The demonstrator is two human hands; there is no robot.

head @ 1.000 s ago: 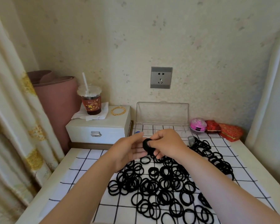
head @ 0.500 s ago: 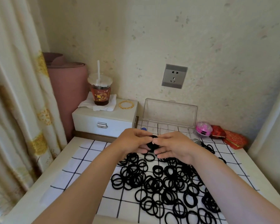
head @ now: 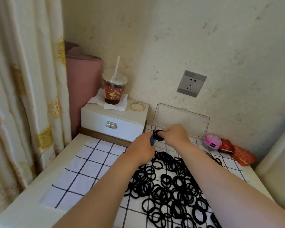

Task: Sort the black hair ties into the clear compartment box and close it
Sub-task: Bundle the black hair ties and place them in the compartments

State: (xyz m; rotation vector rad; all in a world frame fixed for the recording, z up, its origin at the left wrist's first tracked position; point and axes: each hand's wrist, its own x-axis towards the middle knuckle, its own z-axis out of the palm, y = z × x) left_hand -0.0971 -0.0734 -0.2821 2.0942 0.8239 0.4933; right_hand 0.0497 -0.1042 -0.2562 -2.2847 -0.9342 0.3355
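- One small bundle of black elastic hair ties: pinched in the curled fingers of the right hand, in front of the raised lid.
- Left hand: curled at the bundle's edge; grip cannot be told.
- Clear plastic compartment box: lid stood open, base hidden.
- Loose black ties: spread on the white gridded cloth.
- Advised: bundle kept compact, lowered into one compartment, released only when seated.

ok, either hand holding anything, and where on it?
Right hand pinches a small bunch of black hair ties by its right edge. Left hand is at the bunch's left side, but its fingers are hidden, so its hold cannot be told.
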